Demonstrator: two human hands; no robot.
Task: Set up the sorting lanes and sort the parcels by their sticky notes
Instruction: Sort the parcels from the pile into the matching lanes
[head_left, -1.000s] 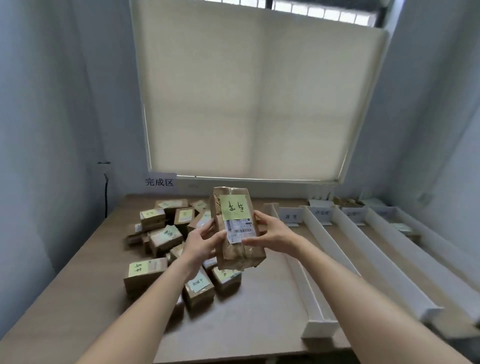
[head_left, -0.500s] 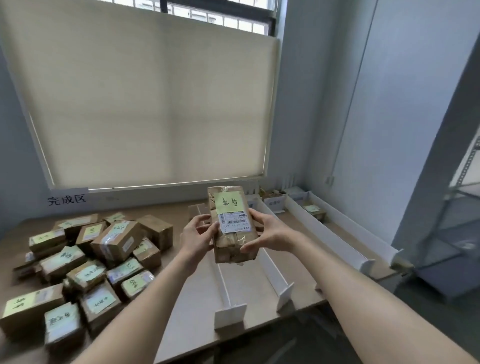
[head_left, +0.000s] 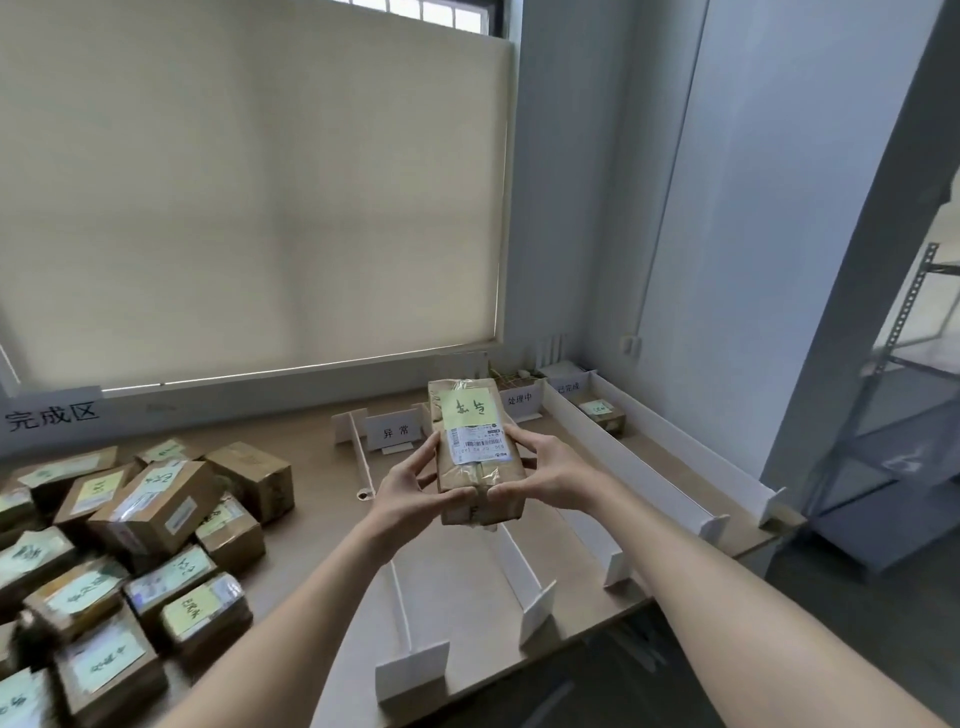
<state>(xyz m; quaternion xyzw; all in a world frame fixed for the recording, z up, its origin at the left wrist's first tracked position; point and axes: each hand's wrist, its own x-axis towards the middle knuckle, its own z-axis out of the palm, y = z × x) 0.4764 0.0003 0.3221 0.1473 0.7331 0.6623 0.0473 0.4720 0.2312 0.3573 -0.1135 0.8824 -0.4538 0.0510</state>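
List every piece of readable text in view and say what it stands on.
"完成区": wall sign under the window.
"异常": lane card.
"处理中": lane card.
"已完成": lane card.
"F": lower front of the held parcel.
Yellow sticky note on that parcel: handwriting, not legible.
Shipping label: barcode and print too small.
Notes on the piled parcels: too blurred.

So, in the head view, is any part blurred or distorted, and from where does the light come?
Head view: soft daylight through the blind; wide-angle bending at the edges; parcels at lower left blurred; held parcel sharper, note barely legible.
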